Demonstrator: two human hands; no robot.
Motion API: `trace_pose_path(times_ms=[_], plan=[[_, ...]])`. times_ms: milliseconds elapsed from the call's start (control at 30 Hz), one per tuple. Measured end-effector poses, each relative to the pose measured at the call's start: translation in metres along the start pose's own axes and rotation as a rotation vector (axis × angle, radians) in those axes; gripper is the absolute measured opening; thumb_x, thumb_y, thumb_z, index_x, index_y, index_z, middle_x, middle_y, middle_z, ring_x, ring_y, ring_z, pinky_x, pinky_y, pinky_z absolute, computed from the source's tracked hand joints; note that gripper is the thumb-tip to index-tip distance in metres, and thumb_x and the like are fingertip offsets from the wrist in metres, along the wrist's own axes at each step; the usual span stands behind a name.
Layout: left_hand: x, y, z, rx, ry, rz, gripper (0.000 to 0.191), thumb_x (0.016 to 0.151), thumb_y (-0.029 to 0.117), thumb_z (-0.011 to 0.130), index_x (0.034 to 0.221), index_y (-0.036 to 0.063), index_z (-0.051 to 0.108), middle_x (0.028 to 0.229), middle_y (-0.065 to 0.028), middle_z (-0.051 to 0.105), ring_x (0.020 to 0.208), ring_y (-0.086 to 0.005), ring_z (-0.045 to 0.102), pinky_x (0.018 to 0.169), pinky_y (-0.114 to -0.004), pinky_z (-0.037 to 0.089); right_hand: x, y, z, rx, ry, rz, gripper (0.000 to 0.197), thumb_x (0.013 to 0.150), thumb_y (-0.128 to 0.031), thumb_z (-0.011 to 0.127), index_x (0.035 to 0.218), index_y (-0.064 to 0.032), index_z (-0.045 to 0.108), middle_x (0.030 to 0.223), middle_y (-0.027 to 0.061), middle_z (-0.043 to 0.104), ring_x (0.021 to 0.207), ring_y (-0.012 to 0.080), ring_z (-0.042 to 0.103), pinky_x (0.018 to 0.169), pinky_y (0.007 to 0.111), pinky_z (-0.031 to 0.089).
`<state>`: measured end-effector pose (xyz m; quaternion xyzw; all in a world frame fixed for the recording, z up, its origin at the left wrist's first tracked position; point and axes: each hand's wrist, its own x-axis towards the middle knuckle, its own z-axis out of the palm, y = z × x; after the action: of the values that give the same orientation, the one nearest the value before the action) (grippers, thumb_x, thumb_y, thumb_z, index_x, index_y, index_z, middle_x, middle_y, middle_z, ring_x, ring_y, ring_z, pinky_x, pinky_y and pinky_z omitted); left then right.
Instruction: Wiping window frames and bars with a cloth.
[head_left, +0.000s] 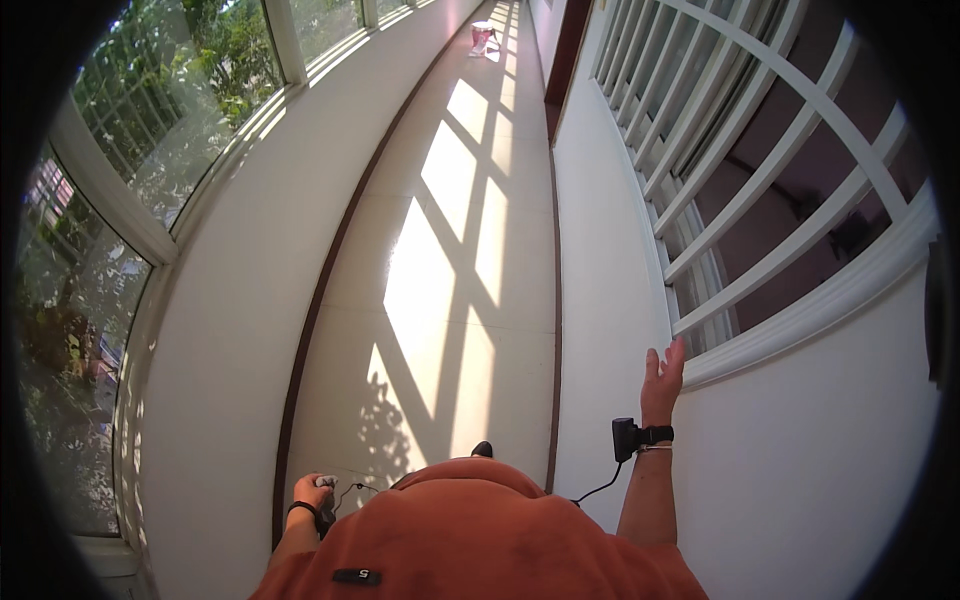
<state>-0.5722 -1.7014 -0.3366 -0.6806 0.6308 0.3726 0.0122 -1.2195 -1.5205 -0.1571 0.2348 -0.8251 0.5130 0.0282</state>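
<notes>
Low at my left side, my left hand (312, 492) is closed around a crumpled greyish cloth (326, 481), only partly visible. My right hand (663, 381) is raised with its fingers apart and nothing in them. Its fingertips are at the lower near corner of the white window frame (694, 371) on the right wall; whether they touch it I cannot tell. A black device on a strap (624, 439) sits on my right wrist, with a cable running down towards my waist.
A tiled corridor floor (517, 300) runs ahead, striped with sunlight. Far along it stands a pink and white bucket (481, 37). White window bars (750, 206) line the right wall, past which is a dark red door frame (568, 60). Glass windows (225, 67) run along the left.
</notes>
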Motion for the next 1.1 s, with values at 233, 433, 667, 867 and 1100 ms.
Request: trace_pose_path(times_ms=[233, 433, 667, 867, 1100], plan=[[0.083, 0.098, 0.002, 0.005, 0.011, 0.074, 0.04, 0.066, 0.013, 0.071, 0.106, 0.0078, 0.07, 0.098, -0.0158, 0.07, 0.09, -0.0303, 0.068, 0.083, -0.036, 0.053, 0.157, 0.0, 0.028, 0.206, 0.363, 0.099, 0.067, 0.094, -0.022, 0.058, 0.145, 0.0026, 0.021, 0.146, 0.0261, 0.03, 0.136, 0.0316, 0.034, 0.112, 0.041, 0.029], [0.167, 0.169, -0.027, 0.033, -0.093, -0.026, 0.036, 0.066, 0.01, 0.073, 0.102, 0.0043, 0.07, 0.095, -0.0122, 0.071, 0.085, -0.0238, 0.068, 0.079, -0.033, 0.054, 0.225, 0.014, 0.048, 0.297, 0.425, 0.073, 0.066, 0.092, -0.014, 0.058, 0.144, 0.0037, 0.021, 0.143, 0.0204, 0.036, 0.132, 0.0274, 0.039, 0.112, 0.037, 0.029], [0.325, 0.275, -0.065, 0.073, -0.165, 0.155, 0.029, 0.07, 0.013, 0.071, 0.098, 0.0056, 0.069, 0.093, -0.0119, 0.068, 0.092, -0.0265, 0.065, 0.085, -0.036, 0.051, 0.248, 0.036, 0.049, 0.093, 0.576, 0.31, 0.054, 0.091, -0.016, 0.06, 0.132, 0.0055, 0.034, 0.128, 0.0192, 0.049, 0.117, 0.0287, 0.051, 0.101, 0.038, 0.041], [0.432, 0.444, -0.097, 0.153, -0.249, 0.264, 0.03, 0.074, 0.014, 0.07, 0.102, 0.0033, 0.069, 0.094, -0.0129, 0.071, 0.09, -0.0231, 0.068, 0.081, -0.034, 0.052, 0.243, 0.038, 0.045, -0.021, 0.697, 0.35, 0.064, 0.09, -0.021, 0.062, 0.138, 0.0058, 0.029, 0.132, 0.023, 0.047, 0.118, 0.0322, 0.051, 0.101, 0.04, 0.041], [0.475, 0.693, -0.056, 0.13, -0.365, 0.69, 0.045, 0.088, 0.043, 0.061, 0.114, 0.0057, 0.064, 0.1, -0.0148, 0.07, 0.092, -0.0289, 0.067, 0.082, -0.037, 0.052, 0.246, 0.012, 0.055, -0.012, 0.753, 0.393, 0.058, 0.091, -0.024, 0.062, 0.135, 0.0051, 0.037, 0.129, 0.0191, 0.05, 0.115, 0.0283, 0.052, 0.099, 0.037, 0.04]])
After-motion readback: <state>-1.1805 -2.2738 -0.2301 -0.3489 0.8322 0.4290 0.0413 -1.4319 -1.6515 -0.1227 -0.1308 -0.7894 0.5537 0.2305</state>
